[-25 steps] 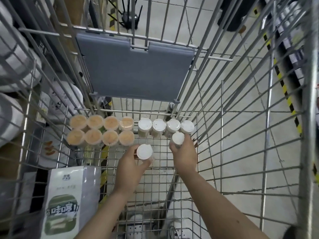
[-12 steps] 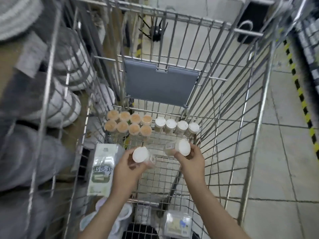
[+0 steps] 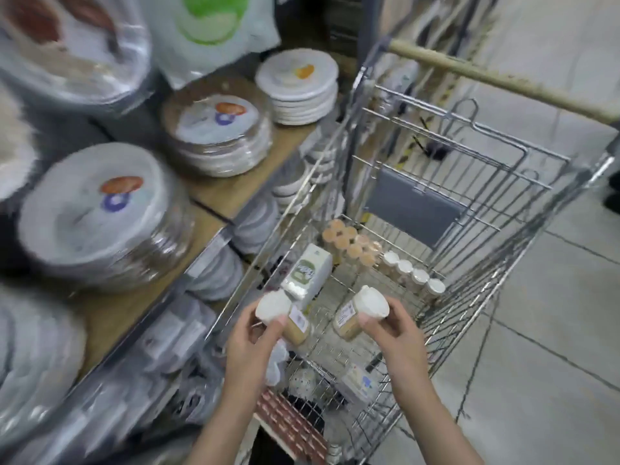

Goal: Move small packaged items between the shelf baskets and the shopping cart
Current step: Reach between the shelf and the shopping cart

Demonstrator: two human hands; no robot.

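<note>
holding a white-capped jar (image 3: pixel 285 317) over the near part of the cart (image 3: pixel 469 270), the left hand (image 3: pixel 250 347) has its fingers (image 3: pixel 273 327) curled round the cap end, the thumb on the near side of the cap. the jar lies tilted, cap toward the shelf, its tan body and label pointing to the right. the right hand (image 3: pixel 396 333) grips a second jar (image 3: pixel 360 312) the same way, fingers clamped on its white cap, body slanting down and left. the two jars are near each other but apart, both lifted clear of the cart floor.

inside the cart, toward its far end, a row of four white-capped jars (image 3: pixel 414 275) stands upright beside the right wall. just left of them stands a cluster of orange-capped jars (image 3: pixel 350 245). a white carton (image 3: pixel 307 275) with a green mark lies against the left wall, just beyond the left jar. a grey flap (image 3: pixel 412 206) hangs at the far end under the handle (image 3: pixel 496 78). below the basket some packets show, blurred.

to the left the shelf (image 3: pixel 221 193) carries wrapped stacks of plates (image 3: pixel 100 213), with more stacks (image 3: pixel 298 85) further back. the picture is blurred there, so the labels cannot be read.
</note>
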